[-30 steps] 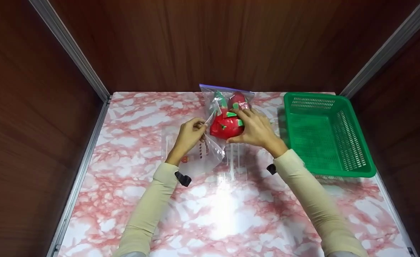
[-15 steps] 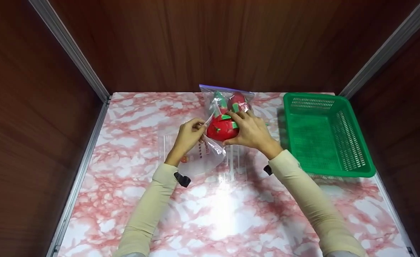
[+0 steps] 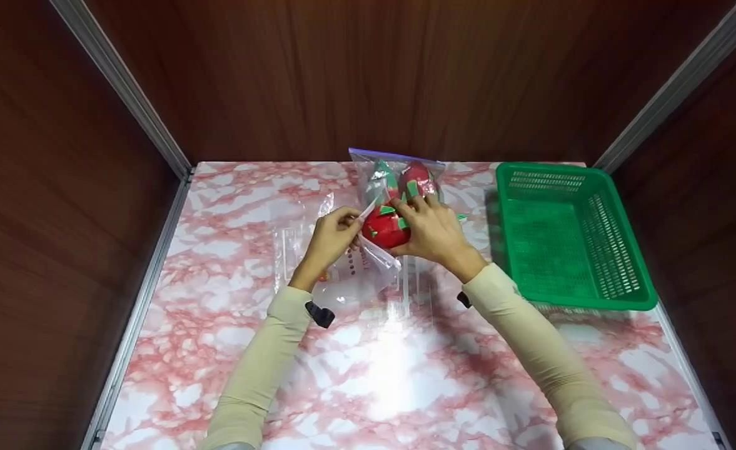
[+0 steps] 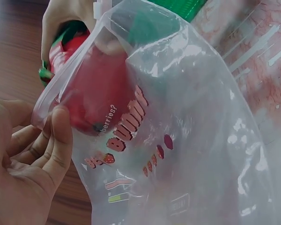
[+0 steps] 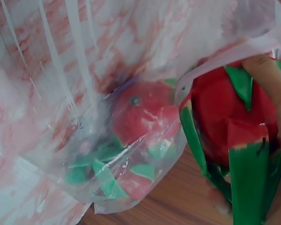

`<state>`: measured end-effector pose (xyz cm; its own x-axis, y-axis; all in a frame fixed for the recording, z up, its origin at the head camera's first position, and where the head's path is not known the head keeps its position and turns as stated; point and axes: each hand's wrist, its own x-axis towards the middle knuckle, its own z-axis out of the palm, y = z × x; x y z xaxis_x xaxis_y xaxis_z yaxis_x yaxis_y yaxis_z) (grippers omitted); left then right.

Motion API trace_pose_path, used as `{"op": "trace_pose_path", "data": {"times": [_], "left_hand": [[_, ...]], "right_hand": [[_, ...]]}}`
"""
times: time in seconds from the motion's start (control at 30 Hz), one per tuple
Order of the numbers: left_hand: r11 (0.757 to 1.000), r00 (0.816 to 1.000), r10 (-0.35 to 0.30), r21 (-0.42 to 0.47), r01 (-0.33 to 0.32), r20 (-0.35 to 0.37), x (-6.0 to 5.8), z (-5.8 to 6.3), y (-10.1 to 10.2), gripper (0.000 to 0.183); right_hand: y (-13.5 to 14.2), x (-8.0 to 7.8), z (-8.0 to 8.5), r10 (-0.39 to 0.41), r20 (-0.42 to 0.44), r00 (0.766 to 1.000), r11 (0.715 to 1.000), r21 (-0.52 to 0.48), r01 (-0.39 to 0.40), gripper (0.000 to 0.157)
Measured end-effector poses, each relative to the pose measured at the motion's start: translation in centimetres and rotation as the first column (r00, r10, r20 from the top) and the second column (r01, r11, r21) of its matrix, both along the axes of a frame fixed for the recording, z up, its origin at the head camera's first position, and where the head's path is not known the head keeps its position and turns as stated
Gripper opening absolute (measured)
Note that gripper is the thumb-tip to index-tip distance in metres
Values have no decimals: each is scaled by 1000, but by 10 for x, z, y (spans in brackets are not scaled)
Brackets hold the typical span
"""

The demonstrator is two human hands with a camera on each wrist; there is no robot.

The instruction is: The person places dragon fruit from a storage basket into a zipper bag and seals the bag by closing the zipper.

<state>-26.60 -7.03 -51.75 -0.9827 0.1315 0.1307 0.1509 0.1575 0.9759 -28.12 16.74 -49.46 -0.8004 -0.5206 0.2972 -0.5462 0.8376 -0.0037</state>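
My right hand (image 3: 433, 231) grips a red dragon fruit (image 3: 385, 228) with green scales, apparently artificial. In the left wrist view, part of this fruit (image 4: 100, 89) shows through the wall of a clear printed zip bag (image 4: 201, 136), at its mouth. The bag's rim is pinched between the thumb and fingers of my left hand (image 3: 333, 234). Beyond both hands lies another clear bag (image 3: 368, 194) with a purple top edge. Inside it are a red dragon fruit (image 3: 418, 177) and a green-tipped one (image 3: 382, 177). My right palm is hidden behind the held fruit in the right wrist view.
A green plastic basket (image 3: 649, 284) with slotted sides stands to the right. Flat clear plastic (image 3: 414, 294) lies on the marbled pink and white table (image 3: 230, 375). Brown wood-grain panels (image 3: 368, 75) rise at the back and on both sides.
My right hand has moved left with the dragon fruit, bringing it to the bag's mouth. The printed bag has shifted and puffed slightly. My left hand stays almost in place.
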Motion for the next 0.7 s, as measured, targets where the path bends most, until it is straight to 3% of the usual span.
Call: {"op": "trace_pose_path", "data": {"times": [0.33, 0.7], "left_hand": [[1000, 1000, -26, 3, 26, -7, 1, 0, 1, 16], [997, 997, -70, 19, 71, -18, 3, 0, 2, 17]], "right_hand": [[-10, 4, -3, 24, -67, 997, 999, 38, -21, 94], [-16, 5, -10, 34, -47, 998, 998, 60, -31, 92]]}}
